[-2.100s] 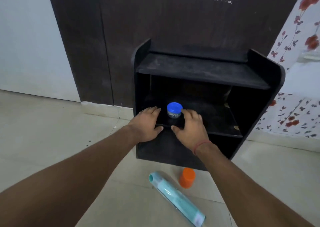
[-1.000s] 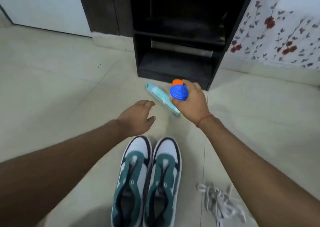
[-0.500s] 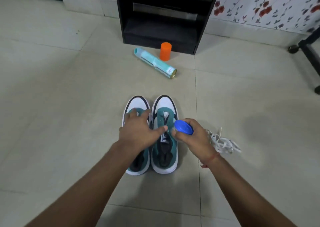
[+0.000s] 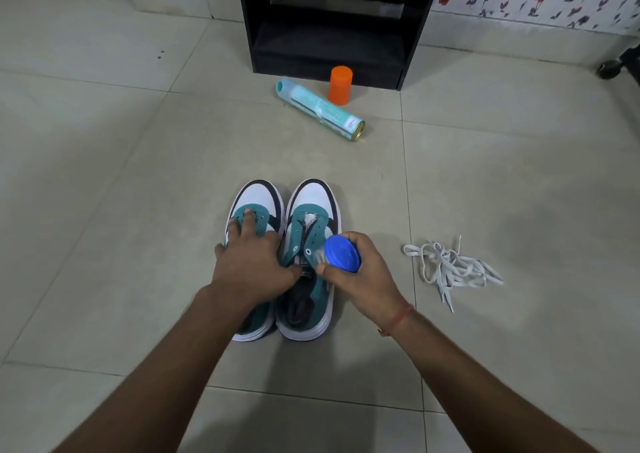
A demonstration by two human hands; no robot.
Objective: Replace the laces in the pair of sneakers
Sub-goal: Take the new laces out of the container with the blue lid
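At frame centre, the left hand (image 4: pixel 251 265) rests flat on the left sneaker (image 4: pixel 254 210); the right hand (image 4: pixel 360 276) grips a blue-lidded jar (image 4: pixel 342 253) over the right sneaker (image 4: pixel 311 231). Best set it down, then fetch the laces (image 4: pixel 450 269), centre-right.

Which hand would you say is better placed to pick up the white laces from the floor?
Left, probably: the right hand lies nearer the white laces but grips a blue-lidded jar. The left hand only rests on the left sneaker.

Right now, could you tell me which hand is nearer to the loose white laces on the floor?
Right. The right hand, gripping the blue-lidded jar, sits just left of the laces; the left hand rests on the farther sneaker.
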